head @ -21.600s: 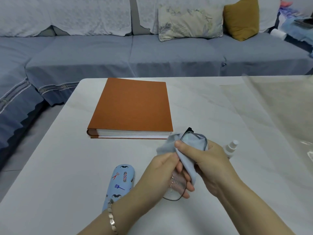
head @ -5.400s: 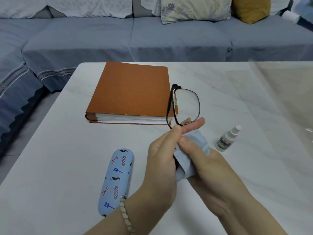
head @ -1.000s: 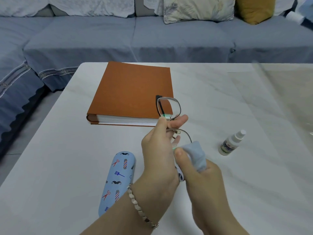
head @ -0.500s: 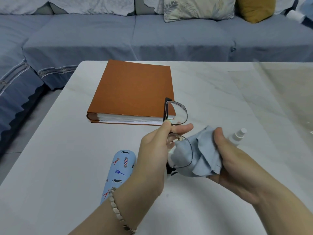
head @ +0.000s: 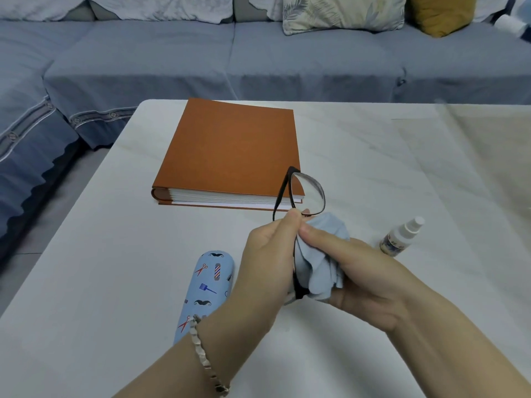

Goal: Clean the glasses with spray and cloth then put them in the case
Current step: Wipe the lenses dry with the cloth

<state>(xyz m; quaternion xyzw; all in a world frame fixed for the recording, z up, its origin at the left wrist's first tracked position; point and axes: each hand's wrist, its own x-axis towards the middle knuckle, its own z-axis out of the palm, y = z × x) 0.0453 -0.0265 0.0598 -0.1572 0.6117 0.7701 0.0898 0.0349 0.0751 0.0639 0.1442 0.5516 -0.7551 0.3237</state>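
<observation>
My left hand [head: 268,257] pinches the black-framed glasses [head: 307,193] at their middle and holds them upright above the table. One lens sticks up clear above my fingers. My right hand [head: 359,271] grips the light blue cloth [head: 321,259], bunched round the lower lens, which is hidden. The closed blue patterned case [head: 205,285] lies on the table just left of my left wrist. A small white spray bottle [head: 402,237] stands on the table to the right of my hands.
A thick orange book [head: 230,150] lies on the white marble table [head: 100,268] behind my hands. A clear sheet [head: 474,156] covers the table's right part. A grey-blue sofa [head: 258,56] with cushions runs behind and to the left.
My right hand has come back in and closed the cloth round the lower lens, after holding it spread open half a second ago. The glasses are held a little higher and more upright.
</observation>
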